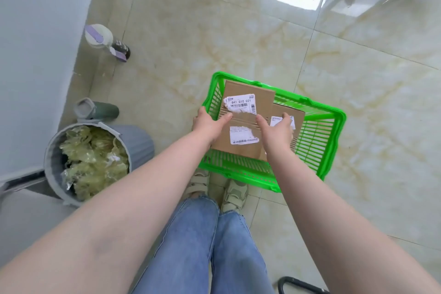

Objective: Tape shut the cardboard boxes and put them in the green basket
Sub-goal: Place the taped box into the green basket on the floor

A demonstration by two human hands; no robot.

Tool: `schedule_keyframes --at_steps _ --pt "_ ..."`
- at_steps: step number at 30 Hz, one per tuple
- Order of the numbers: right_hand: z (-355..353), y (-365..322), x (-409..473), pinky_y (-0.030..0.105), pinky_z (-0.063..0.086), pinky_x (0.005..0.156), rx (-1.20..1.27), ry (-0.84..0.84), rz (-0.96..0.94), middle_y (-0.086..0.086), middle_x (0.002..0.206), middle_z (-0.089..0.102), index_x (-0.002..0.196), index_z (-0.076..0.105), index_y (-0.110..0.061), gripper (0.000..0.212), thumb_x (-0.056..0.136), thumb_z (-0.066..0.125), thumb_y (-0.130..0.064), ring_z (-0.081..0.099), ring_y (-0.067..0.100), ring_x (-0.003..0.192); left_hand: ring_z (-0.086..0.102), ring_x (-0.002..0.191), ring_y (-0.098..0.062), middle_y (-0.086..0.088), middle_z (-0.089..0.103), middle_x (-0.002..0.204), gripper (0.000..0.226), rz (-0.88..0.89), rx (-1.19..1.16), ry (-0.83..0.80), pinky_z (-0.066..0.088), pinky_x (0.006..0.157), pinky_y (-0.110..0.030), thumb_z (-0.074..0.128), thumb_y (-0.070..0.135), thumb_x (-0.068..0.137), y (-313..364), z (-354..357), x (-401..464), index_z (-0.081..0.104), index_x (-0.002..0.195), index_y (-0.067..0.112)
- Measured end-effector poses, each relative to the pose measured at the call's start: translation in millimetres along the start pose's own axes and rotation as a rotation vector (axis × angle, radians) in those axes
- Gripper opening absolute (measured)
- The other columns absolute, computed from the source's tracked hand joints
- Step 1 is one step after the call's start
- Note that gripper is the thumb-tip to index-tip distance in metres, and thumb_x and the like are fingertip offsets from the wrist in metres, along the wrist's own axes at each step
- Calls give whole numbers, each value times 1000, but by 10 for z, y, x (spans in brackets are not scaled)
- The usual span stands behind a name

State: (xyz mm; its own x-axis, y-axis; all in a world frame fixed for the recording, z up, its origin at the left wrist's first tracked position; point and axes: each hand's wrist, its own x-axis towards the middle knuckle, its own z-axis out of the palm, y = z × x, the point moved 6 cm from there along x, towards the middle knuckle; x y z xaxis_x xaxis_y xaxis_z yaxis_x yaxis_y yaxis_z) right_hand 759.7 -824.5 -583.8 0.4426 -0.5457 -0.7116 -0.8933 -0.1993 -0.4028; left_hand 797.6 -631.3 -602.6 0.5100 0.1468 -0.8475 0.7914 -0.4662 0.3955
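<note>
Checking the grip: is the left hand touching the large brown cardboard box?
Touching. The head view shows the left hand gripping the large brown cardboard box's left edge, thumb on top.

green basket (333, 148) | brown boxes (248, 89) | grey bin (136, 137) | blue jeans (191, 246)

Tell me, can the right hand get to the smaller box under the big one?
Probably yes: the right hand already rests partly over the smaller box, whose top shows beside the big box in the green basket.

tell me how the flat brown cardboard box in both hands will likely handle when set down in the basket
The flat brown cardboard box probably stays stiff: its faces look flat in both hands. It seems light. It may rest tilted against the smaller box in the green plastic basket.
</note>
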Motion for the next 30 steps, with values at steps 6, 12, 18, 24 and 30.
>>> schedule_keyframes --at_steps 6,12,18,24,30 --pt "-336 -364 -1138 19 52 65 355 -434 26 9 89 68 98 63 -8 10 94 63 -18 62 13 73 62 84 -11 -9 66 106 7 -48 -379 -87 49 78 -25 58 19 97 -136 -523 -1262 59 97 12" --pt "-471 -488 -2361 15 51 55 264 -739 -50 4 75 67 91 65 -5 6 93 63 -11 60 6 57 62 80 -11 -1 66 90 5 -138 -859 41 48 77 -24 56 15 98 -820 -1059 -2750 56 93 15" --pt "-416 -376 -3557 15 53 59 -31 -1047 -232 -2 69 71 86 66 -9 9 94 61 -10 64 4 59 64 81 -13 -1 67 90 4 -69 -1256 240 52 69 -23 56 13 98 -1642 -1233 -4129 59 97 15" --pt "-109 93 -4826 18 54 67 -412 -1312 -321 0 79 73 88 68 -13 7 93 63 -14 66 8 70 64 82 -15 -3 69 89 9 -32 -1548 458 48 73 -25 54 12 97 -2624 -1299 -5236 62 95 15" --pt "326 577 -6191 20 56 69 -581 -1466 -441 1 83 74 88 71 -13 5 89 68 -17 69 10 73 66 83 -15 -3 70 92 10 33 -1786 653 49 73 -25 55 14 97 -3617 -1557 -6066 64 96 14"
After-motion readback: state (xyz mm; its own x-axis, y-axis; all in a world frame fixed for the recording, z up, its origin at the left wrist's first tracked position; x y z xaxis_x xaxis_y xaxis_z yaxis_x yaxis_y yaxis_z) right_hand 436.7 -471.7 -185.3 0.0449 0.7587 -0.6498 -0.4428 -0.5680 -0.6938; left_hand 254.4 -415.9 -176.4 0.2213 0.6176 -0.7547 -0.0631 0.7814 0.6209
